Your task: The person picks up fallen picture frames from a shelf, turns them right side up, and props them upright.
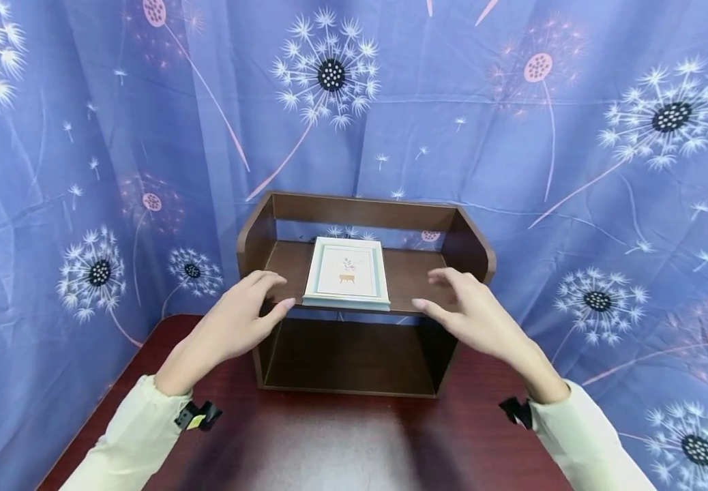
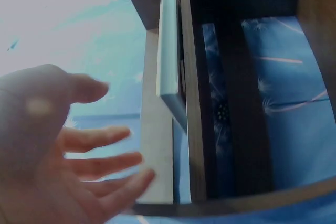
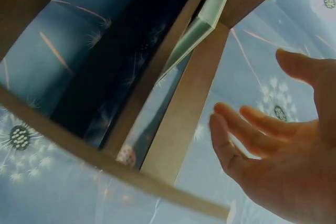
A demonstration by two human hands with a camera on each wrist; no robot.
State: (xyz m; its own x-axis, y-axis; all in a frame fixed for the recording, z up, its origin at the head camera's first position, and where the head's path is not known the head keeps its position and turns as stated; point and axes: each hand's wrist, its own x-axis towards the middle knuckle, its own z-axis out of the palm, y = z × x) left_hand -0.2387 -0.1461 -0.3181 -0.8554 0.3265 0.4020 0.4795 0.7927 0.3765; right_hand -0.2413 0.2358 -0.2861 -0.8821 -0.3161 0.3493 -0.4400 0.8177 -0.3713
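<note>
A picture frame point(image 1: 346, 271) with a pale blue-green border lies flat on the upper shelf of a small brown shelf unit point(image 1: 363, 211). Its picture shows a plant in an orange pot. To its left is my left hand point(image 1: 240, 314), fingers relaxed and apart from it. On the other side my right hand point(image 1: 473, 314) hovers over the shelf's right part, also apart from the frame. Both wrist views show the frame's edge point(image 2: 168, 45) with a gap between it and the loosely bent fingers. Neither hand holds anything.
The shelf unit stands on a dark red glossy table point(image 1: 329, 443). Its lower compartment point(image 1: 348, 354) is open at the front. A blue curtain point(image 1: 440, 157) with dandelion prints hangs behind and at both sides. Raised side panels point(image 1: 475, 249) flank the upper shelf.
</note>
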